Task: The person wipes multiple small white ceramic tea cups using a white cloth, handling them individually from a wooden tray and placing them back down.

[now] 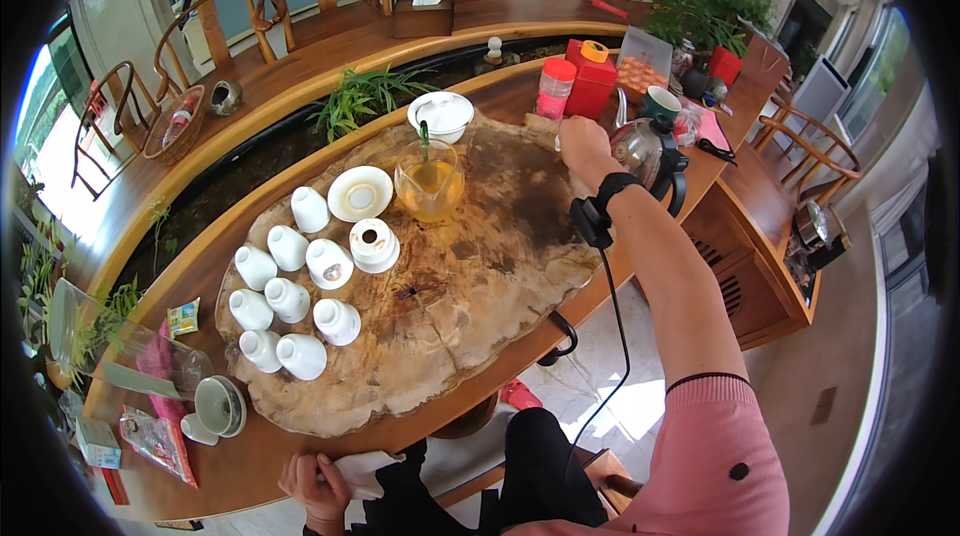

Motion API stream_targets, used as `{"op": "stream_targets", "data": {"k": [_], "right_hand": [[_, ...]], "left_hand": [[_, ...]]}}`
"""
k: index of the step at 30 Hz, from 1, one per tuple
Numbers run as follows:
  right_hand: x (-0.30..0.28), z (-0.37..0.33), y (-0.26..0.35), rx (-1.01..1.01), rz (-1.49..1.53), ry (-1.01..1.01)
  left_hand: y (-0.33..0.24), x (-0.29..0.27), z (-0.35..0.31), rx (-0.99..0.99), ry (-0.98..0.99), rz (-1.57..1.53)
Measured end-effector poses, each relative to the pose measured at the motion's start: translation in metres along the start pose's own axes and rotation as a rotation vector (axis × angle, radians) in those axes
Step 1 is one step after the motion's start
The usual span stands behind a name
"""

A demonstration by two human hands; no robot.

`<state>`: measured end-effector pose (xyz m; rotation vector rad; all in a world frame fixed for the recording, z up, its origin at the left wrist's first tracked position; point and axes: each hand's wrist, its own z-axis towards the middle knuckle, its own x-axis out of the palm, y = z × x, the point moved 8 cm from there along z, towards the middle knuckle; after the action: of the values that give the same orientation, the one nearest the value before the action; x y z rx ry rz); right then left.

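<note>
My right hand (584, 148) reaches across to the far right of the tea table, beside the glass kettle (640, 151). Its fingers are closed; a small white bit shows at their tips, too little to name. Down at the near table edge, my left hand (316, 488) has curled fingers, and a white cloth (368, 473) meets its thumb side. What its fingers hold is hidden. On the wooden slab (470, 306) stand a glass pitcher (428, 186) of yellow liquid, a white lidded bowl (440, 116), a saucer (360, 194), a white strainer stand (374, 246) and several upturned white cups (288, 300).
A red canister (590, 81), a pink-red jar (554, 88) and a dark green cup (658, 104) stand beyond my right hand. A cable (622, 356) hangs from my right wrist. Stacked bowls (220, 406) and packets (158, 444) lie at left. A planted trough (365, 101) curves behind.
</note>
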<state>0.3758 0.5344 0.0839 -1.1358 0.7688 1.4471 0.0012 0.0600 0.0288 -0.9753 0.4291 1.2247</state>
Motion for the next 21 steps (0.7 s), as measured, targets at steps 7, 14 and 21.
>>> {"op": "stream_targets", "data": {"k": [7, 14, 21], "right_hand": [[-0.023, -0.074, 0.036, -0.289, 0.187, 0.05], [-0.026, -0.125, 0.054, 0.19, 1.226, 0.867], [-0.054, -0.103, 0.023, -0.119, 0.438, 0.055]], "left_hand": [[-0.005, -0.003, 0.004, 0.025, -0.033, 0.011], [-0.007, -0.011, 0.004, 0.03, -0.055, -0.022], [-0.005, -0.007, 0.003, 0.044, -0.071, -0.039]]}}
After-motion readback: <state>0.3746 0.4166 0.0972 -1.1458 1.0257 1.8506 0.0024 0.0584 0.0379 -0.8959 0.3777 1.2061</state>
